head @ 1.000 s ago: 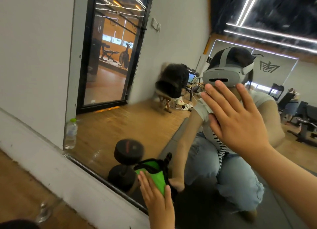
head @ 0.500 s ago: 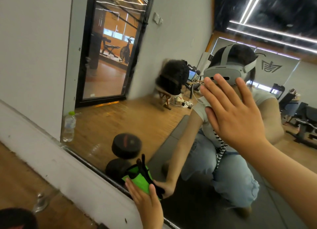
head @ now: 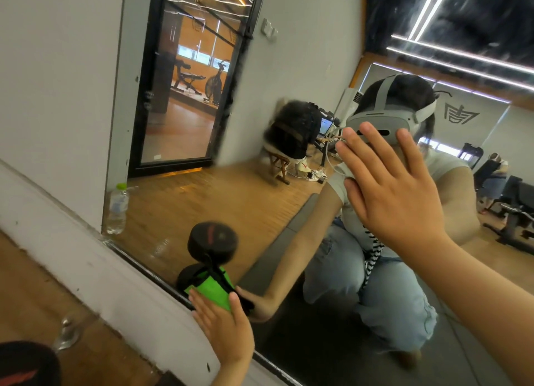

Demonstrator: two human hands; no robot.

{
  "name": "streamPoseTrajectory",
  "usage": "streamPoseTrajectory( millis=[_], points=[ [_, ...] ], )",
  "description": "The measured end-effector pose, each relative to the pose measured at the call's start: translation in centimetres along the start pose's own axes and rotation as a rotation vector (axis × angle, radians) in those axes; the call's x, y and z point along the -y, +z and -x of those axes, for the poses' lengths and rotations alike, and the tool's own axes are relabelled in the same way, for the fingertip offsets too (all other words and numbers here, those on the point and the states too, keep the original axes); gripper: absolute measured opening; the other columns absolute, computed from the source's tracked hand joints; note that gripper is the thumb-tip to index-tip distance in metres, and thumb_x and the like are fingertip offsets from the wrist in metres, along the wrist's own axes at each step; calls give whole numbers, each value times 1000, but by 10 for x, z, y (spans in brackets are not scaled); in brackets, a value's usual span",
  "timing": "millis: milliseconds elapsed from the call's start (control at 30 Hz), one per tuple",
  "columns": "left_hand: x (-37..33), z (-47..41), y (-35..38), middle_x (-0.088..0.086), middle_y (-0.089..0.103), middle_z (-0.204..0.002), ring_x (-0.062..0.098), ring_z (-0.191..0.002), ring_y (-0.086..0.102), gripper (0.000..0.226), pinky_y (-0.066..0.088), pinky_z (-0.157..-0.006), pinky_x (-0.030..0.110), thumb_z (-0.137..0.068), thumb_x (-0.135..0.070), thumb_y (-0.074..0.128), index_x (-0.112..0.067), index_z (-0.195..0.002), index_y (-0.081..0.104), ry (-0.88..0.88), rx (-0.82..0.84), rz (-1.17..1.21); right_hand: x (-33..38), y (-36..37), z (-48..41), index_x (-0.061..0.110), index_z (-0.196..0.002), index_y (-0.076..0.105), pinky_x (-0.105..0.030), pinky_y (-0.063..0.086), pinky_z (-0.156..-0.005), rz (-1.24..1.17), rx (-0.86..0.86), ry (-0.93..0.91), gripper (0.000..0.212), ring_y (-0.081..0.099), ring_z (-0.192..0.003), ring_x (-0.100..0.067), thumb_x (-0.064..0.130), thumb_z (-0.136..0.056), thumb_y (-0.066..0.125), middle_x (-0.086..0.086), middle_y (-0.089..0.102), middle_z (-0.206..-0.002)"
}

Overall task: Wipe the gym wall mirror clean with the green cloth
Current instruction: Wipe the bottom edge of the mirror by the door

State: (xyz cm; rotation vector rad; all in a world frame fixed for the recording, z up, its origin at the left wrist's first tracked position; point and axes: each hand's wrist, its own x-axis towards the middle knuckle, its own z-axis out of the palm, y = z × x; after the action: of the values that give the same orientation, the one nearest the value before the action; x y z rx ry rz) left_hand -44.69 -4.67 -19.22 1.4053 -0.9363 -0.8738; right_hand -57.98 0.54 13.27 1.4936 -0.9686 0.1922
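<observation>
- Down in the bottom left corner, nearest the camera, a black dumbbell point(head: 26, 362) with a red mark sat on the wooden floor, out of the way of the wiping.
- Just beyond it, the left hand point(head: 225, 325) lay with straight fingers over the green cloth point(head: 212, 291). It pressed rather than gripped, probably so that the whole face of the cloth met the glass.
- The cloth sat at the very bottom of the mirror point(head: 179, 212), against the dark frame strip above the white wall base point(head: 101, 270). It looked bunched into a thick wad, bright green with black trim or straps trailing from the top.
- Higher and to the right, the right hand point(head: 396, 200) was wide open, fingers spread, holding nothing. It seemed braced flat on the glass to steady a crouch, though actual contact was hard to confirm from this angle.
- Farther up, the glass showed smeary marks and streaks near the reflected doorway and the ceiling lights. By that, much of the wiping was not yet done.
</observation>
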Motion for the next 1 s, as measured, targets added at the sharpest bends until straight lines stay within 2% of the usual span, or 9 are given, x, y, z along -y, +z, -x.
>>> streamPoseTrajectory(
  millis=[100, 233, 433, 667, 800, 933, 1000],
  points=[
    [-8, -39, -10, 12, -10, -166, 21, -154, -7, 80, -7, -122, 31, -103, -53, 25, -3, -156, -9, -120, -40, 62, 0, 1, 0, 10, -155, 32, -52, 14, -123, -8, -5, -5, 51, 23, -151, -27, 29, -108, 34, -9, 28, -162],
    [-11, -58, -18, 11, -10, -166, 22, -154, -6, 73, -2, -124, 35, -107, -41, 31, -6, -157, -9, -153, -56, 136, -1, 0, 1, 9, -156, 31, -52, 14, -123, -15, 5, -5, 51, 22, -151, -28, 30, -109, 32, -10, 28, -162],
    [-18, -34, -18, 9, -15, -166, 21, -154, -8, 77, 0, -125, 36, -105, -44, 30, -8, -156, -14, -189, 75, 47, 0, 1, 1, 9, -156, 29, -52, 13, -123, -20, 7, 0, 52, 21, -152, -28, 30, -109, 33, -11, 27, -162],
    [-27, -44, -37, 16, -13, -165, 25, -154, -7, 77, 1, -124, 33, -106, -37, 37, -2, -156, -10, -221, 190, 30, 1, -1, 1, 8, -157, 27, -54, 13, -123, -15, 27, 0, 55, 18, -153, -27, 30, -107, 36, -11, 23, -163],
    [-26, -42, -35, 16, -12, -165, 25, -154, -7, 79, -1, -124, 34, -105, -35, 40, -2, -156, -11, -250, 153, 79, 0, 1, 1, 10, -157, 27, -55, 19, -121, 7, -6, -1, 55, 22, -152, -27, 30, -107, 39, -10, 24, -163],
    [-24, -40, -28, 28, 0, -163, 37, -153, 3, 76, 3, -124, 39, -103, -20, 48, 8, -152, -3, -162, 43, 105, 0, 1, 0, 11, -157, 27, -55, 21, -120, 47, 23, -10, 56, 22, -152, -28, 31, -106, 38, -10, 24, -164],
    [-19, -40, -25, 31, 2, -162, 40, -152, 6, 79, 6, -124, 42, -103, -19, 50, 10, -151, -5, -175, 36, 97, 1, -1, 0, 11, -157, 29, -55, 20, -120, 56, 48, -4, 55, 23, -151, -28, 31, -106, 38, -10, 25, -163]
  ],
)
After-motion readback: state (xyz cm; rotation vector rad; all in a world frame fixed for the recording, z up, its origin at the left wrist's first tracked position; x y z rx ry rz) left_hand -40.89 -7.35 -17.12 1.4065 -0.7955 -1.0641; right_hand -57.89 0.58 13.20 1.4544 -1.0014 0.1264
